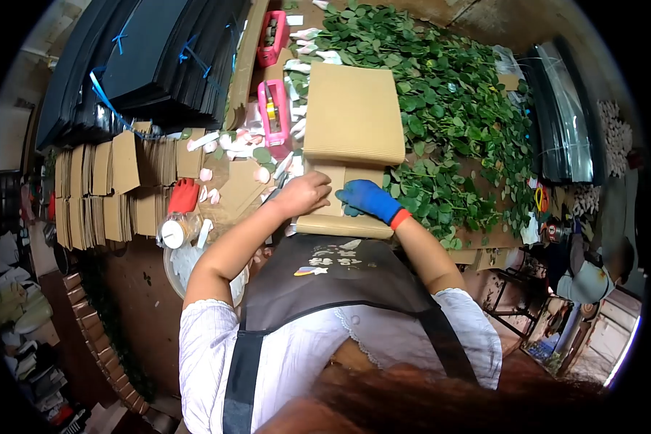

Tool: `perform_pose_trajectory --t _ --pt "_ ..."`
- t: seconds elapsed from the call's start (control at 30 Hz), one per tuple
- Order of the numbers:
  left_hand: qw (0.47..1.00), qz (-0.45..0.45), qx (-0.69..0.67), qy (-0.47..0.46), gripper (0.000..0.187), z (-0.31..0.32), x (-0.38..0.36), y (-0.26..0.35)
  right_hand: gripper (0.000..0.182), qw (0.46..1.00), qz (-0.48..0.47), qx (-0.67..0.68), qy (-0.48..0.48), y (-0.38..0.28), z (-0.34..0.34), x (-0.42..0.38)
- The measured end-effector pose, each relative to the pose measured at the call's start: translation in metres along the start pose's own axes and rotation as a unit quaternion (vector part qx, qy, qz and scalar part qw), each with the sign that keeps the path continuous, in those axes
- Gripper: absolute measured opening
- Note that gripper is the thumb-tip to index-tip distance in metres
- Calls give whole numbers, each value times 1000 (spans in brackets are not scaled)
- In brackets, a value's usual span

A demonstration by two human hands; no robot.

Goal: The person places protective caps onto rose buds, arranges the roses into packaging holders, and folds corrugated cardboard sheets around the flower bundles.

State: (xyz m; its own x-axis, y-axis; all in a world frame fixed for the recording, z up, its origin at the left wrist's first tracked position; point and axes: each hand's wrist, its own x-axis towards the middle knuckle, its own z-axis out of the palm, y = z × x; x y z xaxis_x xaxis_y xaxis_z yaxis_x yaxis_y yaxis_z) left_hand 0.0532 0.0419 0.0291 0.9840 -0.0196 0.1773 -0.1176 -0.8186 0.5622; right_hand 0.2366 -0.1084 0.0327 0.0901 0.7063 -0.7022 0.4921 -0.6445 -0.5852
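Note:
Before me lies corrugated cardboard [351,108], with a raised ribbed panel at the far side and a strip with a curled edge [343,227] close to my apron. Between these two, a flat section of cardboard [334,173] shows. My left hand [305,194] is bare and rests at the left side of this section, its fingers bent together; what they hold, if anything, is hidden. My right hand [371,200] wears a blue glove with a red cuff. It lies over the right side of the section, fingers reaching left and thumb apart.
Leafy green stems [441,108] cover the table's right side. Pink tape dispensers [273,116] stand left of the cardboard, near scattered petals. Stacked brown cardboard pieces [101,195], dark sheets [166,58], a red glove [184,195] and a lidded jar [175,233] are farther left.

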Motion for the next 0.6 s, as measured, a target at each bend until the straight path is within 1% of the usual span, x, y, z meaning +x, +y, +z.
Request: perform_pose_trajectory --t 0.03,0.13,0.17,0.2,0.23,0.27,0.3,0.33,0.37,0.4,0.43,0.47,0.53,0.6 --pt "1000 -10 10 9 26 5 2 0 41 995 6 -101 20 -9 -7 -5" --pt "999 -48 16 7 25 6 2 8 39 994 -3 -101 42 -41 -35 -53" --pt "998 -49 6 34 22 9 3 9 34 995 -63 61 44 -44 -46 -80" --pt "998 -42 15 40 23 12 2 8 33 977 -98 152 111 -43 -60 -94" --pt "998 -41 24 46 23 15 2 8 33 945 -133 241 179 -42 -72 -107" --pt "997 -39 33 52 24 17 1 7 34 898 -167 325 247 -37 -80 -117" --pt "997 -39 31 61 23 19 2 6 39 895 -131 194 380 -27 -96 -112" --pt "996 -52 30 60 21 18 3 8 46 862 -88 56 497 -12 -117 -97" --pt "996 -62 20 60 21 18 4 8 51 822 -119 -86 550 21 -126 -64" --pt "995 -72 12 61 20 18 6 8 57 763 -147 -226 588 48 -133 -39" --pt "995 -76 16 62 20 17 6 9 67 814 -88 -222 530 37 -138 -31" --pt "995 -79 13 59 21 13 8 14 67 790 -169 -214 549 52 -142 1" --pt "995 -78 15 67 22 12 7 16 61 762 -258 -213 554 38 -154 13" --pt "994 -79 15 78 22 12 5 19 52 758 -347 -126 538 22 -159 4"
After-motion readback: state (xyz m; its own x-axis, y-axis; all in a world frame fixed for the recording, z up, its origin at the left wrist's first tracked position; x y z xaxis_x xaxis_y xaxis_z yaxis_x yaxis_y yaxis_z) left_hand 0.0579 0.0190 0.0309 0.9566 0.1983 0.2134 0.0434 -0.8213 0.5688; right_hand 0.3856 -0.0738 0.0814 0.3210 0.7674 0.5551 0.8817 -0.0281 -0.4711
